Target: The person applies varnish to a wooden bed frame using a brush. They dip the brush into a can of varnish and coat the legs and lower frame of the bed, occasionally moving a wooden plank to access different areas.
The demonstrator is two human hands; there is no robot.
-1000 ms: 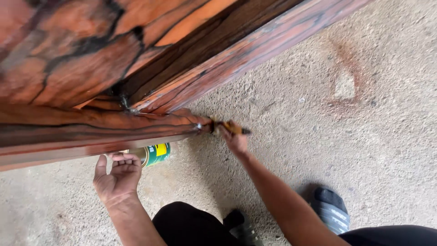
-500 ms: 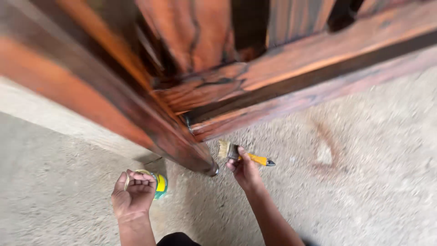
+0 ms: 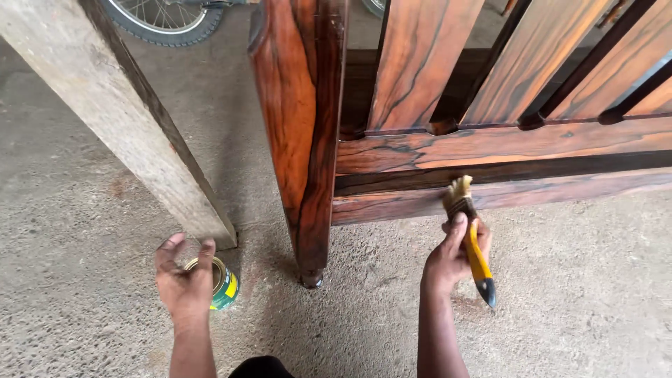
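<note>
Rough concrete floor (image 3: 574, 294) fills the lower part of the view, grey and dusty, with a pale wooden beam (image 3: 133, 119) slanting down at the left and part of a wheel (image 3: 164, 17) at the top edge.

Compared with half a second ago, the view has lifted and turned: the dark red-brown frame (image 3: 490, 147) with its slats now stands almost level across the picture, and its leg (image 3: 304, 140) is upright in the middle. The brush (image 3: 467, 224) was then low, beside the leg; now its bristles touch the lower rail at the right of the leg. So the brushing seems to have moved on to this rail.

The right hand (image 3: 451, 255) is closed around the yellow handle, thumb up along the ferrule, and the dark handle tip points down toward the floor. The forearm rises almost straight from the bottom edge.

The left hand (image 3: 185, 276) is near the floor, fingers bent and half closed over the small can (image 3: 224, 283), which stands on the floor just beside the foot of the beam. Whether it really grips the can, I cannot tell.
</note>
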